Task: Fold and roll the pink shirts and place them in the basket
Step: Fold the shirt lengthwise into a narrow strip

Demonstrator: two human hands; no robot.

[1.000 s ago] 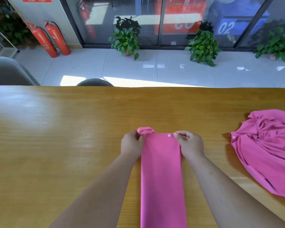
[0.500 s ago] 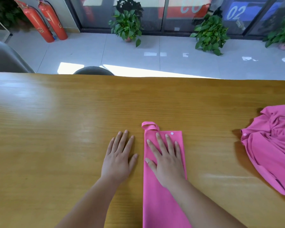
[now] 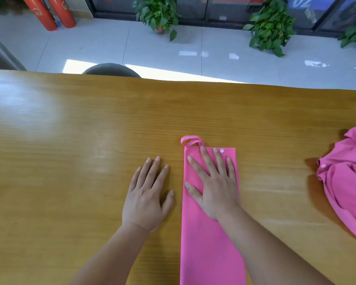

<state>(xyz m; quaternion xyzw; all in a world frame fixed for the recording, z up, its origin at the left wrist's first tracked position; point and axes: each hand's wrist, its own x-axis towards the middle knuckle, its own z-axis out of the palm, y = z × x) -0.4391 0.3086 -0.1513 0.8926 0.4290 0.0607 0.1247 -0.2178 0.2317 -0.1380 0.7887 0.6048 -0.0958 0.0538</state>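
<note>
A pink shirt folded into a long narrow strip (image 3: 208, 247) lies on the wooden table (image 3: 74, 153), running from mid-table towards me, with a small fabric loop and a white button at its far end. My right hand (image 3: 213, 187) presses flat on the strip's far part, fingers straight and spread. Flat on the bare wood just left of the strip rests my left hand (image 3: 147, 197), not touching the cloth. A second pink shirt (image 3: 346, 182) lies crumpled at the table's right edge. No basket is in view.
Two chair backs (image 3: 111, 69) rise beyond the table's far edge. On the tiled floor behind stand potted plants (image 3: 158, 15) and red fire extinguishers (image 3: 49, 11) along a glass wall.
Both hands let go of the strip's far corners. The right hand moved onto the strip and lies flat; the left hand came down onto the table beside it. The view tilted down.
</note>
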